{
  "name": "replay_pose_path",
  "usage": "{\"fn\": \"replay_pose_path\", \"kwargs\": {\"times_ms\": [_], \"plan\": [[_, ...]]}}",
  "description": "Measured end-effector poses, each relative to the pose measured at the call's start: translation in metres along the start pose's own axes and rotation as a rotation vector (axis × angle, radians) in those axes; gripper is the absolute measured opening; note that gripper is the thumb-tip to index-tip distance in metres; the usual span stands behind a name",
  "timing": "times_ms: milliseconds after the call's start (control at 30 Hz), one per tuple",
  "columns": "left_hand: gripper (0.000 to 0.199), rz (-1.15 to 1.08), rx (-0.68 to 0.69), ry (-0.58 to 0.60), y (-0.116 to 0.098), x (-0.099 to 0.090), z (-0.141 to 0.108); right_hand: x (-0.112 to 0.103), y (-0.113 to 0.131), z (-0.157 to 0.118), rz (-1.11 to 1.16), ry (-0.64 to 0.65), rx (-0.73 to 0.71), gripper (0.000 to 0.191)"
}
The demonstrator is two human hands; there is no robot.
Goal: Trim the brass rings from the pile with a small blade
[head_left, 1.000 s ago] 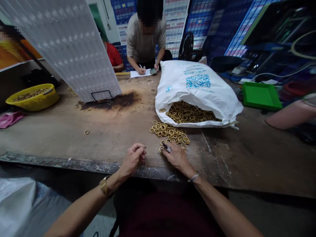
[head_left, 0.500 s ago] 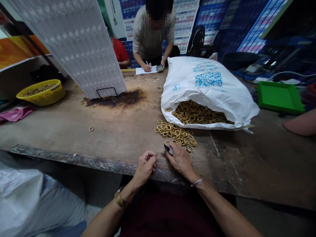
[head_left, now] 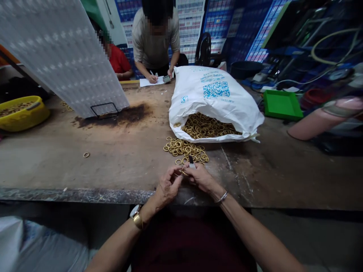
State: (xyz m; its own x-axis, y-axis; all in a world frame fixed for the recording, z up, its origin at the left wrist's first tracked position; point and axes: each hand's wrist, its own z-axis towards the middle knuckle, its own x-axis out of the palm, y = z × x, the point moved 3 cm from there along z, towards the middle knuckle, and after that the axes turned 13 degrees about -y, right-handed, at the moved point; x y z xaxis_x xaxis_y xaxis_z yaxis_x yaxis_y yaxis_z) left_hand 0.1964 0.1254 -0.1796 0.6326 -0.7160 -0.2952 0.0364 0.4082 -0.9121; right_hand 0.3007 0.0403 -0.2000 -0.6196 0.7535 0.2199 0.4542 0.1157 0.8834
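My right hand (head_left: 200, 176) is closed round a small cutter (head_left: 192, 163) with a dark tip and a grey body, and its fingers also pinch a gold ring (head_left: 184, 172). My left hand (head_left: 169, 185) meets it from the left, thumb and forefinger curled at the ring's edge; whether it grips the ring is hard to see. Just beyond the hands lies a loose pile of gold rings (head_left: 181, 148). Behind the pile, a white printed sack (head_left: 193, 81) lies with its mouth facing me, full of such rings. One single ring (head_left: 86, 155) rests on the table to the left.
On the wooden table (head_left: 127, 151) stand a yellow basin (head_left: 25, 119) at left, a leaning translucent panel (head_left: 70, 56) in a wire stand and a green tray (head_left: 282, 105) at right. Opposite, a person (head_left: 155, 41) writes on paper. A pink cylindrical object (head_left: 314, 122) is at right.
My right hand has come back from the pile to my left hand and now has a ring at its fingertips. The cutter points more upright. The view has turned right.
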Motion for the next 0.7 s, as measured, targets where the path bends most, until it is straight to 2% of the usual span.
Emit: {"fn": "replay_pose_path", "kwargs": {"times_ms": [133,267,333,467,633,700], "plan": [[0.022,-0.046,0.010,-0.030,0.001,0.003,-0.004,0.006,-0.004,-0.007,0.088,0.070,0.103,0.029],[0.016,-0.006,-0.074,-0.103,-0.001,-0.003,-0.005,0.012,-0.012,-0.008,0.123,0.133,0.156,0.031],[0.014,0.039,-0.111,-0.125,-0.003,-0.006,-0.004,0.010,-0.015,-0.006,0.072,0.060,0.078,0.032],[0.011,0.128,-0.123,-0.205,-0.004,-0.013,-0.002,-0.001,-0.013,-0.003,-0.117,-0.152,-0.192,0.036],[0.013,0.128,-0.147,-0.161,-0.001,-0.009,-0.006,0.003,-0.002,-0.010,-0.330,-0.136,-0.381,0.031],[0.017,0.079,-0.237,-0.122,0.000,-0.007,-0.008,0.006,-0.001,-0.010,-0.355,-0.154,-0.406,0.029]]}}
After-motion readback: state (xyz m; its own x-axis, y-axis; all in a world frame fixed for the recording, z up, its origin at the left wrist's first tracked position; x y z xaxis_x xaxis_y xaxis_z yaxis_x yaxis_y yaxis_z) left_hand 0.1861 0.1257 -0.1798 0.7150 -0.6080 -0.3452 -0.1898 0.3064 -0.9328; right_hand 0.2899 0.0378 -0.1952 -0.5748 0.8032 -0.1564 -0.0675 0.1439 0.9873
